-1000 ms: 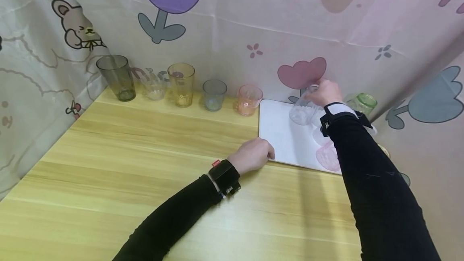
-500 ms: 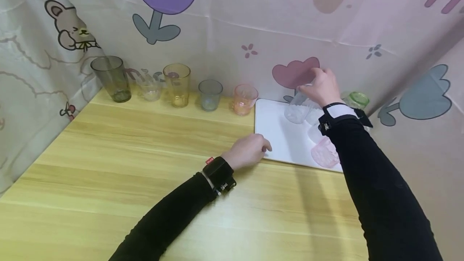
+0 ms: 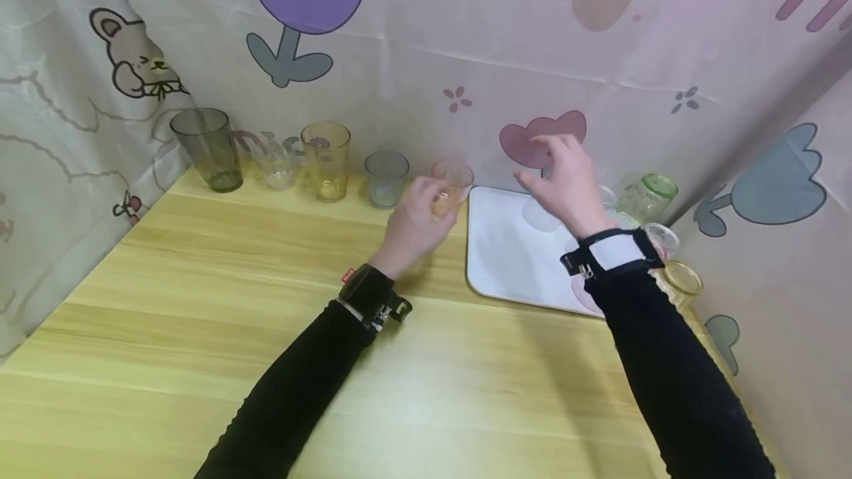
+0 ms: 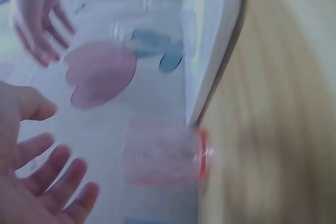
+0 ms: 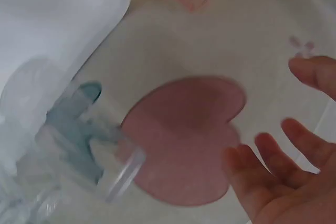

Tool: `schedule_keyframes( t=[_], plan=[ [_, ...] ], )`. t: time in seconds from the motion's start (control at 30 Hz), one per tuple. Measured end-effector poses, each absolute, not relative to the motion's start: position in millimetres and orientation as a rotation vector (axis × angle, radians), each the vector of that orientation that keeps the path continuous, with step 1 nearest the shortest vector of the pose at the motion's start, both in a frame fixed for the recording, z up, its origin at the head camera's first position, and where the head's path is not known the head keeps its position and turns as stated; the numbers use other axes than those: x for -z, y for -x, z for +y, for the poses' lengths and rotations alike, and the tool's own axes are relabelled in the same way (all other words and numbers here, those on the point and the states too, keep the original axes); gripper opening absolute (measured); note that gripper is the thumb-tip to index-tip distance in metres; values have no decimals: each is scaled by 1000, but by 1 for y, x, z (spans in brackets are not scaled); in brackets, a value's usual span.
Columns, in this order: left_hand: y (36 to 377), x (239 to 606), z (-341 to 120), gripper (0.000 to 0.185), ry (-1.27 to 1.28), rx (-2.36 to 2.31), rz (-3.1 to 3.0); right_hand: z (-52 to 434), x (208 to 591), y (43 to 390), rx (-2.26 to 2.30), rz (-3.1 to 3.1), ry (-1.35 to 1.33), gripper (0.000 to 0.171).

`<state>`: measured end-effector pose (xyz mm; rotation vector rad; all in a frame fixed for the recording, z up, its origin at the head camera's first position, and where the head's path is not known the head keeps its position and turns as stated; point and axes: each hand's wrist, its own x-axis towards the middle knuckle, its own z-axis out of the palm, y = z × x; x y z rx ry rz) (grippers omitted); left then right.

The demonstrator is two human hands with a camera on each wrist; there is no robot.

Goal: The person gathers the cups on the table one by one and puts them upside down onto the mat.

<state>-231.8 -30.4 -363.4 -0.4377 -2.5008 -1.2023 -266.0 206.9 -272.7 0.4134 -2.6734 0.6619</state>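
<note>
My left hand [image 3: 416, 228] is at the small pink-orange glass [image 3: 461, 182] and overlaps it in the head view. In the left wrist view its fingers are spread, with a gap between them and the pink-orange glass [image 4: 163, 153]. My right hand [image 3: 566, 183] hovers over the back of the white tray [image 3: 506, 257], thumb and fingers apart and holding nothing. Just under it, partly hidden, stands a clear glass [image 3: 541, 216] on the tray. The right wrist view shows this clear glass [image 5: 100, 156] apart from the fingers.
Left along the wall stand a tall dark glass [image 3: 216, 157], a small clear glass [image 3: 276, 171], an amber glass [image 3: 326, 168] and a blue-grey glass [image 3: 387, 182]. A green-rimmed glass [image 3: 648, 198], a yellow-rimmed glass [image 3: 682, 283] and a pink one [image 3: 584, 296] are at right.
My right hand has let go of the clear glass and lifted up and left from it. The left hand has moved from the tray's front corner back to the pink-orange glass.
</note>
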Motion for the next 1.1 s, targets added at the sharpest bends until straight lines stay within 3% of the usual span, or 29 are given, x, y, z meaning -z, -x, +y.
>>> schedule_keyframes(
  t=[0.53,0.87,1.1],
  plan=[
    [266,369,-78,112,-73,1357,-2277,171,356,227,-579,-3052,-717,38],
    [285,385,-84,128,-283,1463,-2412,169,372,222,-542,-3209,-623,39],
    [299,395,-89,125,-342,1516,-2477,169,380,217,-542,-3199,-615,18]
  ],
)
